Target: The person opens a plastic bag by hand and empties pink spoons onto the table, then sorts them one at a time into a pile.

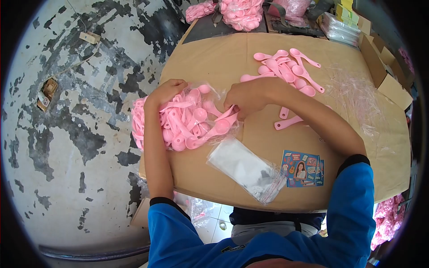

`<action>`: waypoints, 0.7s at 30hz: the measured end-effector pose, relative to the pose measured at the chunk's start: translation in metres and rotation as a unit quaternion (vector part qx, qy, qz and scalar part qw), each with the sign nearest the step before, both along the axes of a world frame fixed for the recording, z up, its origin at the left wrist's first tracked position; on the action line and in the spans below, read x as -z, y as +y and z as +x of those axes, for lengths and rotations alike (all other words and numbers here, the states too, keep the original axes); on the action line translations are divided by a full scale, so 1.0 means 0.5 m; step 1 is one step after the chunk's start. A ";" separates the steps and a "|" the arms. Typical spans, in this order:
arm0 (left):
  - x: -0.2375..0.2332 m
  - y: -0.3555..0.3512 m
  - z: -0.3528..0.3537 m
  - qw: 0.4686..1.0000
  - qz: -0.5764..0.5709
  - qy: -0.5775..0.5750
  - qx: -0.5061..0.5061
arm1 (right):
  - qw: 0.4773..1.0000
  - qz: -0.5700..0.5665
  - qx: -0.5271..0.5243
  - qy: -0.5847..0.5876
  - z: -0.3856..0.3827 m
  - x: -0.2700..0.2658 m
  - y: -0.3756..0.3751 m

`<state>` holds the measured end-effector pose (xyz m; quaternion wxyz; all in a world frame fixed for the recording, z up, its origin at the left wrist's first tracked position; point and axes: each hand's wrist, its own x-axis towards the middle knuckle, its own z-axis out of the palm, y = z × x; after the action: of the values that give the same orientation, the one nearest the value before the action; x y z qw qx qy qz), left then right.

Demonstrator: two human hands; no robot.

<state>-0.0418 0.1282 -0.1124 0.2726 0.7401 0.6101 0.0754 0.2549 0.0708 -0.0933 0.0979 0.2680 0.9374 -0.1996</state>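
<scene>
A clear plastic bag (217, 94) full of pink measuring spoons (176, 123) lies at the left of the table. My left hand (167, 91) is at the bag's far edge, fingers curled onto the plastic. At the bag's right side, my right hand (246, 99) is closed around the handle ends of a few pink spoons, whose bowls point left over the pile. Its fingertips are partly hidden. Beyond my right forearm is a loose heap of pink spoons (286, 67), with a couple more partly under the arm.
Flat clear plastic sleeves (241, 165) lie near the front edge beside printed blue cards (301, 169). Crumpled clear plastic (357, 100) and an open cardboard box (386, 67) are on the right. More bagged pink items (241, 13) stand at the back. A peeling wall (80, 134) borders the left.
</scene>
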 end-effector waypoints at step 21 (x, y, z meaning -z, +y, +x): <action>0.004 0.000 -0.004 0.999 -0.009 -0.032 -0.010 | 0.991 0.077 0.105 0.031 0.099 -0.131 0.011</action>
<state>-0.0437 0.1282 -0.1145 0.2977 0.7290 0.6089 0.0961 0.3044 0.0765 -0.0276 0.0264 0.3650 0.9194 -0.1444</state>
